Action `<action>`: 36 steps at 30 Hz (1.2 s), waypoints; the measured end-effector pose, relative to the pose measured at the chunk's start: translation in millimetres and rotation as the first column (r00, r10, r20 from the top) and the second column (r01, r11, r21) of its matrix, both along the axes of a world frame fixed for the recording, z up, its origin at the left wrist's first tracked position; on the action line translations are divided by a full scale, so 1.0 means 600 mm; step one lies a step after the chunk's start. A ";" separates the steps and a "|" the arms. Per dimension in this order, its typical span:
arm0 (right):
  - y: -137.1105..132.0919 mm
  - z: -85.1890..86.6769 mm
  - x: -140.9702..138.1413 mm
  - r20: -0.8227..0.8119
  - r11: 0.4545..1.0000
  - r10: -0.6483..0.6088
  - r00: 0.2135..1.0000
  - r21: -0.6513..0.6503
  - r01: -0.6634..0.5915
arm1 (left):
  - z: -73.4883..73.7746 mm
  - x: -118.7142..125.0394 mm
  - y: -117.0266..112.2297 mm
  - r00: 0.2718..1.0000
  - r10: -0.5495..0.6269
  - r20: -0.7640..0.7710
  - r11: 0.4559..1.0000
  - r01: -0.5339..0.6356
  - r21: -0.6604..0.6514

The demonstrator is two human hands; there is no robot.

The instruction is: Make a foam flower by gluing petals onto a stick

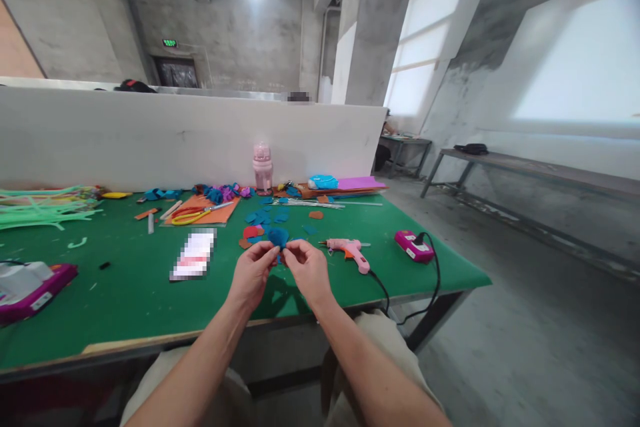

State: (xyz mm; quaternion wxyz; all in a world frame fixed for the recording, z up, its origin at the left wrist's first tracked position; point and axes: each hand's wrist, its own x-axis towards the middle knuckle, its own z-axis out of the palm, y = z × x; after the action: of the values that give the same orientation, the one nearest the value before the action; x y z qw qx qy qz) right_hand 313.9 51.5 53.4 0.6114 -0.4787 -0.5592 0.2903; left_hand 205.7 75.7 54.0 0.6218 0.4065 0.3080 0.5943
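Note:
My left hand (254,272) and my right hand (309,268) meet above the near edge of the green table (125,293). Both pinch a small blue felt piece (279,238) held between their fingertips. Just beyond the hands lie several loose blue felt cut-outs (265,217) and a couple of red-brown ones (250,233). A pink glue gun (350,250) rests on the table to the right of my right hand, its black cord running off the front edge.
A pink power strip (414,246) sits near the table's right corner. Yellow-handled scissors (197,215) lie on orange felt, green pipe cleaners (45,210) at far left, a pink bottle (262,168) by the white partition (150,133). A purple box (30,283) sits at near left.

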 end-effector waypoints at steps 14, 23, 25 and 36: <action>0.000 0.005 0.001 -0.184 0.991 0.124 0.975 -0.020 -0.130 | 0.000 -0.004 0.002 0.997 -0.070 0.029 0.997 0.069 0.026; -0.008 0.024 0.001 -0.588 0.921 0.227 0.776 -0.130 -0.368 | 0.009 -0.016 -0.001 0.977 -0.214 0.016 0.976 0.213 0.039; -0.009 0.025 0.004 -0.607 0.908 0.237 0.759 -0.139 -0.395 | 0.011 -0.016 -0.002 0.978 -0.209 0.022 0.978 0.209 0.016; -0.009 0.024 0.006 -0.569 0.909 0.212 0.795 -0.183 -0.373 | 0.007 -0.013 -0.001 0.987 -0.158 -0.004 0.987 0.159 0.020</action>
State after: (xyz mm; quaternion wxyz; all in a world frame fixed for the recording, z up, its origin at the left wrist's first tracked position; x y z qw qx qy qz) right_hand 317.8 46.2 68.1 0.6144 -0.3677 -0.3855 0.5820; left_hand 197.7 75.0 58.0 0.6626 0.4366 0.2692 0.5457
